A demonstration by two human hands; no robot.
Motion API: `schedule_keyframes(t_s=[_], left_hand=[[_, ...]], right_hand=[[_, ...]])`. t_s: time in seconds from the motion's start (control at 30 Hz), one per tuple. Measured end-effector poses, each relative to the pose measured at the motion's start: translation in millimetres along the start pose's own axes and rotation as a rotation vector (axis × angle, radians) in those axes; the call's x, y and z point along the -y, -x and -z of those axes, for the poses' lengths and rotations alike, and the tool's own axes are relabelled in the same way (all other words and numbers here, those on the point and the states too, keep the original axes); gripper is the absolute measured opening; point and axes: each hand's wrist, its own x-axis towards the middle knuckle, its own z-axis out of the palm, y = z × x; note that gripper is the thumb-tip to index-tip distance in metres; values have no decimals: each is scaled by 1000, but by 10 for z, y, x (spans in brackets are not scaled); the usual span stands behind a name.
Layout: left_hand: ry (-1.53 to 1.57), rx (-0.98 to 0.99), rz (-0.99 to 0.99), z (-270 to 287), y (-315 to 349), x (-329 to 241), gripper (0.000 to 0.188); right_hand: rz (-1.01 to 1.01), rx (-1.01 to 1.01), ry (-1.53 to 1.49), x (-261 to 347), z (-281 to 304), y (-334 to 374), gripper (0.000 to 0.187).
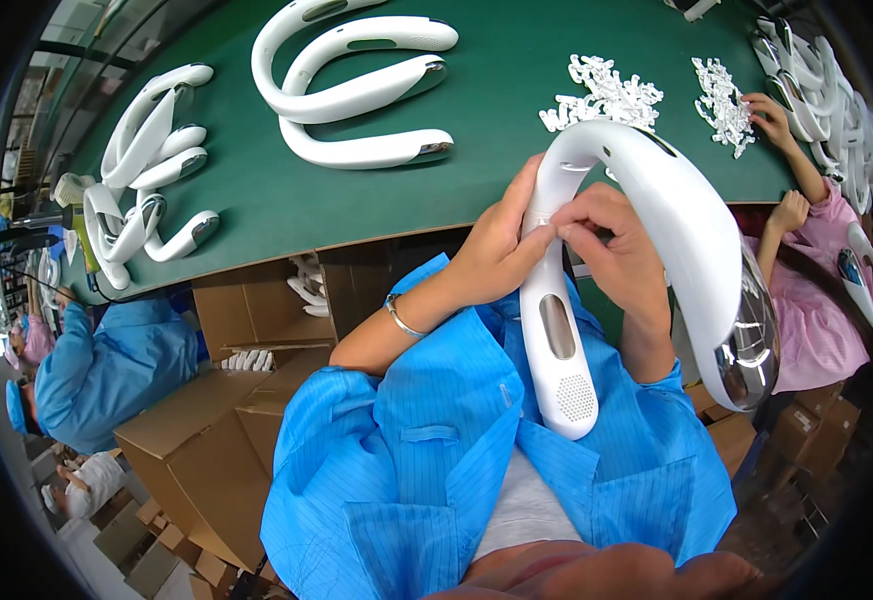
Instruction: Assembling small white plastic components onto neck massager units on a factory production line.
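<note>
A white U-shaped neckband device (697, 215) is held up in front of my chest. One of its arms carries a grey oval panel and a dotted grille, while the other ends in a shiny silver tip. My left hand (497, 245) is closed round the arm with the grille, its thumb pressing near a seam. There, the fingertips of my right hand (615, 245) pinch together against the device; whatever they hold is too small or hidden to make out. Beyond, a pile of small white plastic parts (607, 95) lies on the green table (357, 205).
More white neckbands (367, 95) lie on the table, with another group (147, 180) at the left. A co-worker's hand (772, 120) touches a second pile of small parts (722, 105) at the right. Cardboard boxes (197, 440) stand at my left, below the table.
</note>
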Motion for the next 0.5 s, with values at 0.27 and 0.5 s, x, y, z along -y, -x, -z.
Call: schedule_keyframes(t_s=[0.27, 0.5], left_hand=[[73, -36, -44, 5, 15, 113, 64], [125, -32, -10, 4, 14, 81, 64]], right_hand=[[-159, -47, -329, -69, -73, 29, 23], [-201, -168, -569, -6, -227, 15, 48]])
